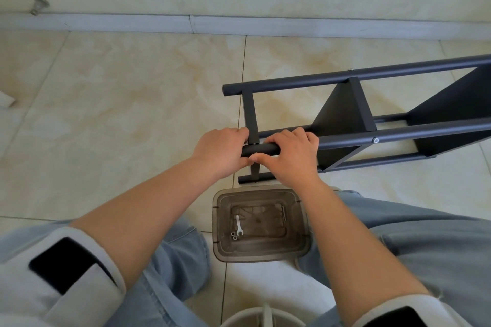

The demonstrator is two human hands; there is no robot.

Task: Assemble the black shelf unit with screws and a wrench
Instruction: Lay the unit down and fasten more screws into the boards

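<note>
Here the black shelf unit is seen lying on its side on the beige tiled floor, stretched from the middle of the view out past the right edge. Four round tubes run lengthwise, and two flat panels are fixed between them, one near the middle and a larger one at the far right. A screw head is seen on the near upper tube, just below the first panel. At the left end of the frame a narrow flat crossbar is set between the far tube and the near one.

The near upper tube is gripped at its left end by both hands. The left hand is curled round the very end of the tube, with its fingertips reaching the foot of the crossbar. The right hand is wrapped over the tube just beside it, fingers bent across the top and the thumb tucked underneath. The two thumbs are nearly touching below the tube.

Between the knees, near the lower tube end, a smoky translucent plastic bin is placed on the floor. At its bottom a small silver wrench is laid, with two small nuts just beside its open end.

Light blue jeans and pale sleeves with dark patches are worn by the person.
</note>
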